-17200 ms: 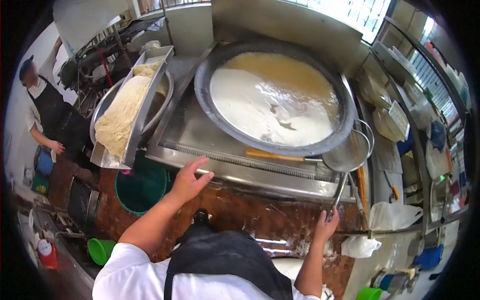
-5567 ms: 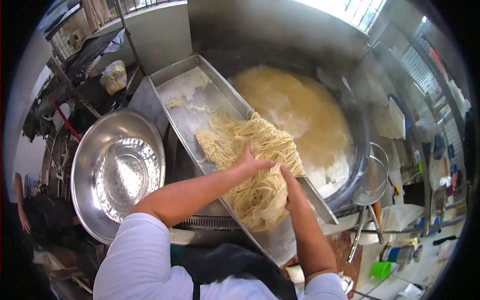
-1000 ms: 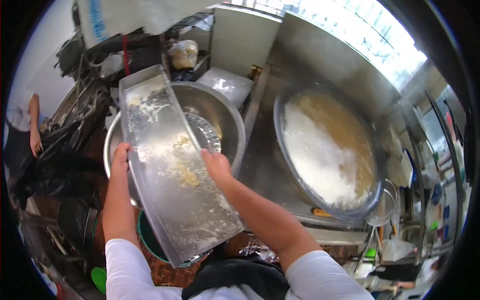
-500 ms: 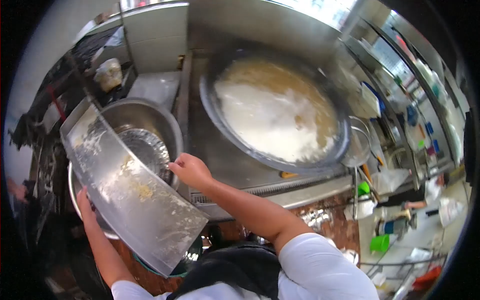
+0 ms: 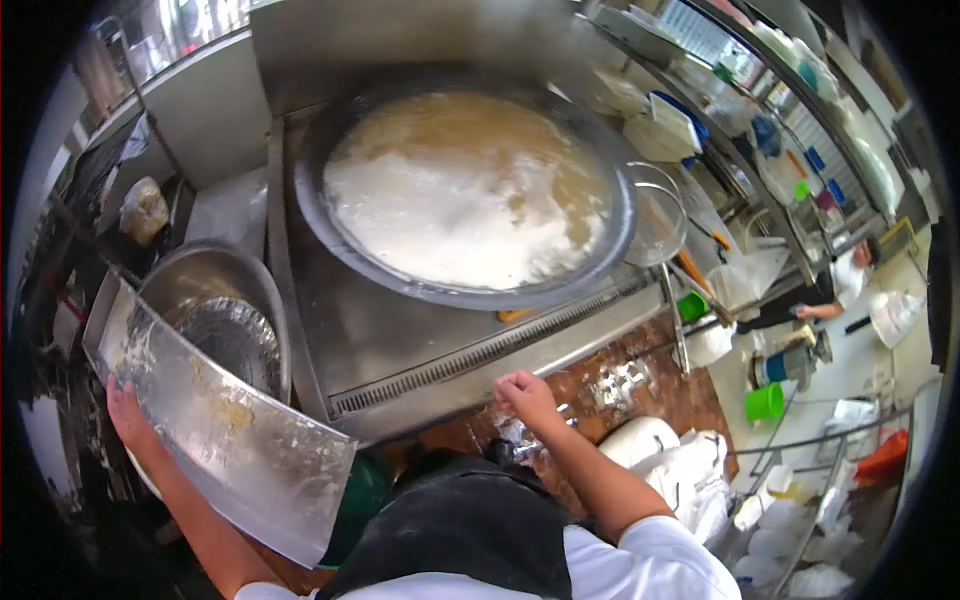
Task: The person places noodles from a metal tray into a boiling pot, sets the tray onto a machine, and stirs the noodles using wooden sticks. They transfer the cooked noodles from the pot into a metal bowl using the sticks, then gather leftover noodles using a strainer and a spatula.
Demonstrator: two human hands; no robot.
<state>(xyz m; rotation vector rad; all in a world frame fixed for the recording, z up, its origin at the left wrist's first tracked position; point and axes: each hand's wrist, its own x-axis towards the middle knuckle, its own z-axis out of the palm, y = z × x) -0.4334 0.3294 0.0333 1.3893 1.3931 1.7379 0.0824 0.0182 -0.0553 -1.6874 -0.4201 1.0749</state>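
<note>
My left hand (image 5: 130, 425) is at the outer left edge of a long metal tray (image 5: 255, 445), gripping its rim. The tray has a raised side and pale, crumbly residue stuck on its surface. It lies tilted across a round steel basin (image 5: 270, 300) and hides part of it. Inside the basin sits a shiny, ribbed-looking round bottom. My right hand (image 5: 528, 397) hovers in front of the stove edge, its fingers curled with nothing visible in them. Beyond it stands a very large wok (image 5: 312, 215) holding brownish liquid (image 5: 540, 130) with white foam (image 5: 430, 220) on top.
A wire-mesh strainer (image 5: 652, 228) rests at the wok's right side. The metal stove top (image 5: 350, 345) has a slotted drain along its front. White sacks (image 5: 690, 480) stand on the wet brick floor (image 5: 690, 375). Another person (image 5: 845, 280) is at far right. A dark green tub (image 5: 362, 500) is below the tray.
My right hand has moved away from the tray and basin to the right. The view has turned, shifting wok and basin leftward. My left hand remains at the tray's edge.
</note>
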